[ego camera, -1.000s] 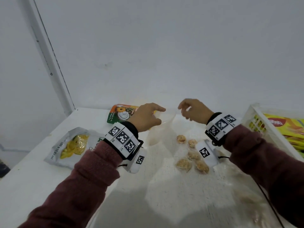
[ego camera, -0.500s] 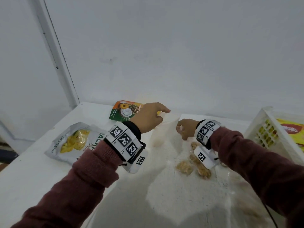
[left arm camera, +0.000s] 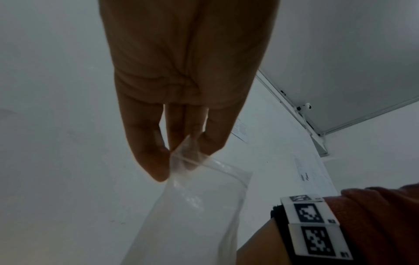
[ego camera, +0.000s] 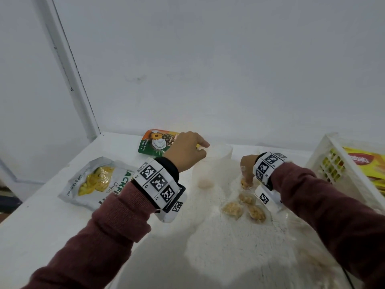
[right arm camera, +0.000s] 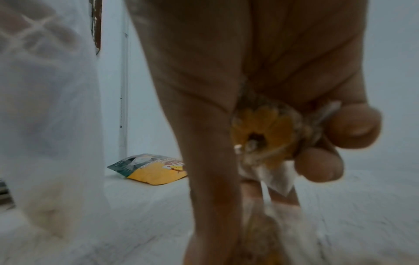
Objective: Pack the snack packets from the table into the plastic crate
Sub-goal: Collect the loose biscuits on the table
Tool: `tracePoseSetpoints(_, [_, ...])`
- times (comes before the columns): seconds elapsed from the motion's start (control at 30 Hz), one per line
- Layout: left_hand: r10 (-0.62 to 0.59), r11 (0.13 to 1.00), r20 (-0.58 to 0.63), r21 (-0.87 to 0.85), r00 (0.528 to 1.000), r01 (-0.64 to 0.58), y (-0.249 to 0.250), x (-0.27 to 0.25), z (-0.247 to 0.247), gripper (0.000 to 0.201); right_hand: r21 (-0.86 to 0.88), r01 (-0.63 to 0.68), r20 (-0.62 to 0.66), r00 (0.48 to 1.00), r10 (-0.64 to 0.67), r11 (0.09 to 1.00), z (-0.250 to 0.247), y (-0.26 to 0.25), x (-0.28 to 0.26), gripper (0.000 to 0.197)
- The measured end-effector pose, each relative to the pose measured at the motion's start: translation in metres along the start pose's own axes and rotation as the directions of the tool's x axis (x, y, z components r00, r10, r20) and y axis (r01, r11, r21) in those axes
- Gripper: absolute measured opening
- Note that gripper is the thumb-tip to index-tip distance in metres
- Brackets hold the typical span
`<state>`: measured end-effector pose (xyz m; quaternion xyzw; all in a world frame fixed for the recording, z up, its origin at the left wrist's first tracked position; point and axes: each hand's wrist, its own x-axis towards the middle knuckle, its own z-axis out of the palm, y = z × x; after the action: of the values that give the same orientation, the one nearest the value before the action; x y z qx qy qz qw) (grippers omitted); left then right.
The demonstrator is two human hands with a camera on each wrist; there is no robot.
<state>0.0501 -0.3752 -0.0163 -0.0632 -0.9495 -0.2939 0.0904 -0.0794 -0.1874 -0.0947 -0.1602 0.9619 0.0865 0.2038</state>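
Head view: left hand (ego camera: 185, 152) raised near the table's (ego camera: 52, 230) far edge, fingertips pinched on the top corner of a clear bag (ego camera: 210, 165) hanging down to the tabletop. Right hand (ego camera: 248, 167) lowered onto the tabletop just right of the bag, fingers curled around a small wrapped snack (ego camera: 244, 183); three more wrapped snacks (ego camera: 242, 207) lying just nearer, toward the right edge. Silver packet (ego camera: 93, 182) near the left edge, green packet (ego camera: 155, 142) at the far edge behind the left hand. White crate (ego camera: 325, 161) at the far right corner, yellow packet (ego camera: 366, 163) inside.

Left wrist view: fingers (left arm camera: 149, 152) and thumb closed on the bag's (left arm camera: 192, 215) sealed rim.

Right wrist view: curled fingers (right arm camera: 353, 125) gripping a wrapped snack (right arm camera: 265, 134); bag (right arm camera: 45, 107) at left, blurred.
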Motion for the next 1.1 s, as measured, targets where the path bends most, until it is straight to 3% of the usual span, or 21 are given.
tracePoseSetpoints(0.07, [-0.016, 0.998, -0.014, -0.067, 1.000, 0.015, -0.002, -0.001, 0.000, 0.030, 0.065, 0.000, 0.001, 1.000, -0.001, 0.998, -0.010, -0.008, -0.023, 0.042])
tracePoseSetpoints(0.13, [-0.031, 0.993, -0.043, -0.115, 0.999, 0.026, -0.003, -0.001, 0.000, 0.031, 0.219, -0.005, -0.062, 0.998, 0.019, 0.976, -0.022, -0.006, -0.041, 0.034])
tracePoseSetpoints(0.2, [-0.044, 0.991, -0.071, -0.133, 0.997, 0.034, -0.003, -0.002, 0.000, 0.033, 0.509, 0.141, -0.282, 0.959, 0.009, 0.849, -0.042, -0.001, -0.055, 0.025])
tracePoseSetpoints(0.27, [-0.060, 0.985, -0.082, -0.168, 0.995, 0.046, -0.003, -0.002, -0.001, 0.032, 0.624, 0.373, -0.587, 0.804, 0.096, 0.687, -0.063, -0.001, -0.073, 0.025])
tracePoseSetpoints(0.33, [-0.068, 0.978, -0.084, -0.201, 0.994, 0.050, -0.002, -0.002, -0.001, 0.032, 0.620, 0.619, -0.760, 0.627, 0.172, 0.482, -0.078, -0.008, -0.093, 0.027])
tracePoseSetpoints(0.4, [-0.067, 0.971, -0.078, -0.236, 0.995, 0.047, -0.001, -0.003, -0.002, 0.032, 0.575, 0.736, -0.812, 0.565, 0.144, 0.357, -0.084, -0.022, -0.112, 0.026])
tracePoseSetpoints(0.47, [-0.070, 0.961, -0.070, -0.271, 0.995, 0.048, 0.000, -0.004, -0.003, 0.031, 0.563, 0.738, -0.813, 0.577, 0.085, 0.372, -0.079, -0.037, -0.122, 0.023])
tracePoseSetpoints(0.6, [-0.070, 0.934, -0.027, -0.352, 0.997, 0.056, 0.001, -0.009, -0.003, 0.027, 0.448, 0.567, -0.777, 0.629, -0.012, 0.691, -0.058, -0.054, -0.129, 0.017])
tracePoseSetpoints(0.73, [-0.036, 0.933, 0.003, -0.359, 0.999, 0.034, 0.003, -0.012, -0.003, 0.031, 0.311, 0.368, -0.692, 0.720, -0.057, 0.876, -0.052, -0.058, -0.140, 0.024])
tracePoseSetpoints(0.8, [-0.025, 0.934, 0.006, -0.356, 1.000, 0.025, 0.002, -0.012, -0.002, 0.032, 0.245, 0.347, -0.654, 0.749, -0.110, 0.905, -0.051, -0.058, -0.145, 0.030])
tracePoseSetpoints(0.87, [-0.029, 0.930, 0.003, -0.367, 1.000, 0.028, 0.002, -0.012, -0.002, 0.034, 0.323, 0.433, -0.673, 0.730, -0.118, 0.842, -0.052, -0.057, -0.147, 0.034])
tracePoseSetpoints(0.97, [-0.008, 0.933, 0.020, -0.359, 1.000, 0.015, 0.002, -0.015, -0.002, 0.035, 0.564, 0.621, -0.746, 0.666, 0.014, 0.544, -0.061, -0.058, -0.154, 0.018])
tracePoseSetpoints(1.03, [0.009, 0.938, 0.028, -0.347, 1.000, 0.001, 0.003, -0.016, -0.001, 0.035, 0.631, 0.676, -0.746, 0.663, 0.058, 0.381, -0.066, -0.059, -0.156, 0.020])
tracePoseSetpoints(1.1, [0.020, 0.935, 0.031, -0.355, 0.999, -0.007, 0.003, -0.016, 0.000, 0.035, 0.639, 0.690, -0.740, 0.673, 0.025, 0.339, -0.065, -0.063, -0.158, 0.016])
